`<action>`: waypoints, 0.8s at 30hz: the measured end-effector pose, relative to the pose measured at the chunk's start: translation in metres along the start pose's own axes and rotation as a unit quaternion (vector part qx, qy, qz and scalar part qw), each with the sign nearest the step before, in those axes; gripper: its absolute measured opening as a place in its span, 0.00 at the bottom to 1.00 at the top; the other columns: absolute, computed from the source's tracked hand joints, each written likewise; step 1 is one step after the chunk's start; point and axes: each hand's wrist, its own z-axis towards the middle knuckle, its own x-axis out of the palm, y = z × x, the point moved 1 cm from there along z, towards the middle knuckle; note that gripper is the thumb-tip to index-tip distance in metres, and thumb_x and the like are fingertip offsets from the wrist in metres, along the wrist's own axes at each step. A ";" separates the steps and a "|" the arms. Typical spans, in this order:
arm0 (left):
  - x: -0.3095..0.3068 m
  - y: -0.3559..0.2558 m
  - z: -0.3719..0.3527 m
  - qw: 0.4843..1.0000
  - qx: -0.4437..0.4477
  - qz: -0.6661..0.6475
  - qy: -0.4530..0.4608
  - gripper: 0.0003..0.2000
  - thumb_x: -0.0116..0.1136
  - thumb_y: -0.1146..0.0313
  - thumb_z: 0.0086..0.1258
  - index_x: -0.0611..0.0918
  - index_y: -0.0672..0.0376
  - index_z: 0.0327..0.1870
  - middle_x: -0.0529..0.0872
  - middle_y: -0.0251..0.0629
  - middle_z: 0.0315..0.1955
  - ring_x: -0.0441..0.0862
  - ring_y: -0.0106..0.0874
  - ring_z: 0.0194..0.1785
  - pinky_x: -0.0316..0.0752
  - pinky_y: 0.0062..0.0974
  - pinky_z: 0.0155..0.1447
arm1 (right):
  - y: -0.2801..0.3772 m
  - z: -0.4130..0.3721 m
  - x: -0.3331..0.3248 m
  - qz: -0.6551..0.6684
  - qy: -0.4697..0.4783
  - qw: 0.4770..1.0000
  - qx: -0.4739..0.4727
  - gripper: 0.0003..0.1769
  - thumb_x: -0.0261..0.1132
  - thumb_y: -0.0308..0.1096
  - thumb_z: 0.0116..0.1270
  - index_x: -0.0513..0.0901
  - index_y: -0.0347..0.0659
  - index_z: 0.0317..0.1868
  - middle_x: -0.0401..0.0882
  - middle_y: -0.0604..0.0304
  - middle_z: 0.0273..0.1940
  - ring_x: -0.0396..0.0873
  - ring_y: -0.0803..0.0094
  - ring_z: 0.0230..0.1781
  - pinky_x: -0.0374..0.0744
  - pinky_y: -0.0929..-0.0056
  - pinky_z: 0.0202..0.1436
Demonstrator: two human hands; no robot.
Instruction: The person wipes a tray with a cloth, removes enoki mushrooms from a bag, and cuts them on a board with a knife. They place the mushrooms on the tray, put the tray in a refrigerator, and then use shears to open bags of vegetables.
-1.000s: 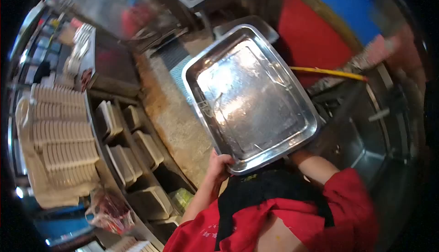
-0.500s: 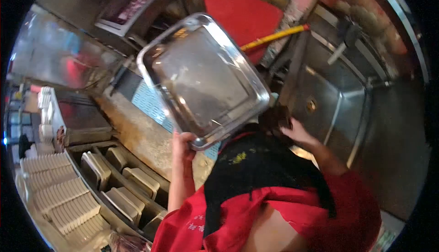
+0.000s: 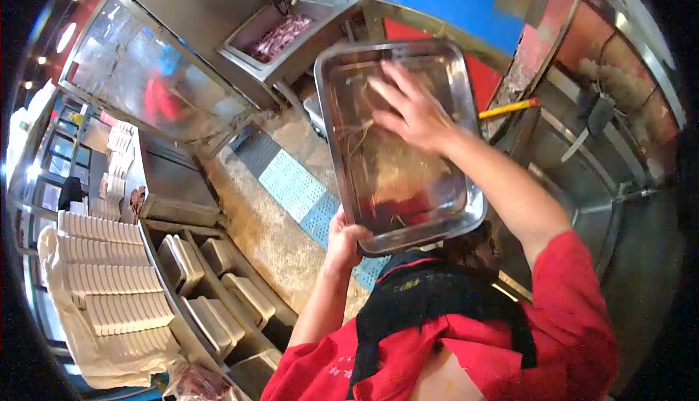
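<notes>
My left hand (image 3: 345, 241) grips the lower left corner of a shallow rectangular steel tray (image 3: 477, 215), thumb over the rim. The tray is tilted up in front of my apron, its inside facing me. Thin stringy scraps and a wet shine show on its bottom. My right hand (image 3: 415, 113) is over the upper part of the tray's inside, fingers spread and slightly blurred. Nothing shows in its grasp.
A steel sink (image 3: 593, 219) lies to my right, with a handled brush (image 3: 593, 121) above it. Stacked white dishes (image 3: 109, 270) and a rack of metal containers (image 3: 211, 321) stand at the left. Blue perforated mats (image 3: 291, 179) cover the floor. A trough of pinkish pieces (image 3: 284, 36) stands behind.
My right hand has come from beside the sink to over the tray's inside, its fingers now spread. The tray has swung more upright and right in view, still in my left hand.
</notes>
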 end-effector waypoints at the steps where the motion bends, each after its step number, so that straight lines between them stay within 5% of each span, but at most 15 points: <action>1: 0.018 -0.015 -0.003 1.000 -0.004 -0.003 0.001 0.27 0.46 0.85 0.36 0.75 0.64 0.47 0.80 0.37 0.39 0.78 0.30 0.41 0.72 0.23 0.45 | 0.001 0.020 0.003 -0.056 0.019 0.998 0.025 0.31 0.58 0.48 0.62 0.67 0.43 0.62 0.53 0.44 0.67 0.53 0.47 0.68 0.55 0.53 0.68; 3: 0.024 -0.024 0.008 1.000 0.005 0.014 -0.011 0.26 0.44 0.85 0.37 0.75 0.64 0.46 0.81 0.37 0.39 0.78 0.28 0.41 0.72 0.22 0.45 | 0.006 0.035 0.031 -0.104 -0.044 0.993 -0.020 0.30 0.55 0.47 0.62 0.66 0.38 0.61 0.56 0.43 0.66 0.55 0.46 0.66 0.54 0.53 0.68; 6: 0.024 -0.043 0.027 0.992 0.082 0.088 -0.037 0.26 0.43 0.86 0.38 0.75 0.64 0.45 0.81 0.37 0.37 0.79 0.27 0.41 0.72 0.21 0.46 | 0.034 0.031 0.059 0.086 -0.052 0.991 -0.093 0.28 0.54 0.37 0.59 0.68 0.29 0.57 0.62 0.42 0.62 0.57 0.46 0.65 0.54 0.51 0.68; 9: 0.019 -0.072 0.041 0.992 0.083 0.096 0.017 0.24 0.41 0.87 0.39 0.75 0.65 0.43 0.82 0.38 0.34 0.81 0.30 0.37 0.75 0.23 0.42 | 0.040 -0.004 0.070 0.110 0.031 0.986 -0.125 0.24 0.60 0.35 0.54 0.74 0.38 0.53 0.66 0.47 0.61 0.59 0.49 0.65 0.57 0.52 0.67; 10: 0.016 -0.068 0.046 0.990 0.096 0.084 -0.053 0.23 0.41 0.87 0.39 0.76 0.66 0.41 0.81 0.38 0.34 0.81 0.30 0.35 0.76 0.23 0.41 | 0.041 -0.016 0.075 0.142 0.039 0.978 -0.146 0.21 0.61 0.34 0.54 0.76 0.40 0.50 0.67 0.49 0.60 0.59 0.49 0.65 0.59 0.53 0.66; 13: 0.012 -0.071 0.058 0.982 0.136 0.115 -0.059 0.23 0.45 0.85 0.38 0.76 0.66 0.43 0.82 0.36 0.34 0.81 0.28 0.34 0.77 0.23 0.39 | 0.028 -0.035 0.077 0.207 0.027 0.962 -0.179 0.13 0.61 0.33 0.52 0.80 0.42 0.40 0.69 0.54 0.58 0.63 0.51 0.61 0.64 0.58 0.64; 15: 0.020 -0.076 0.062 0.978 0.126 0.153 -0.065 0.25 0.44 0.85 0.37 0.76 0.66 0.44 0.81 0.35 0.34 0.80 0.28 0.36 0.76 0.23 0.41 | 0.010 -0.047 0.078 0.163 0.098 0.940 -0.285 0.10 0.58 0.33 0.51 0.79 0.42 0.34 0.71 0.54 0.54 0.67 0.53 0.58 0.67 0.61 0.62; 21: 0.041 -0.085 0.067 0.974 0.154 0.163 -0.042 0.27 0.43 0.85 0.36 0.75 0.67 0.46 0.81 0.38 0.37 0.80 0.30 0.39 0.75 0.25 0.47 | -0.053 -0.076 0.037 0.049 0.158 0.954 -0.250 0.10 0.57 0.31 0.49 0.75 0.40 0.34 0.71 0.58 0.36 0.71 0.61 0.38 0.74 0.68 0.43; 24: 0.053 -0.091 0.065 0.972 0.157 0.170 -0.045 0.28 0.42 0.85 0.37 0.76 0.66 0.48 0.81 0.37 0.39 0.79 0.29 0.42 0.73 0.23 0.50 | -0.062 -0.078 0.007 -0.040 0.165 0.978 -0.122 0.10 0.60 0.29 0.45 0.74 0.41 0.31 0.70 0.57 0.33 0.70 0.59 0.37 0.73 0.65 0.40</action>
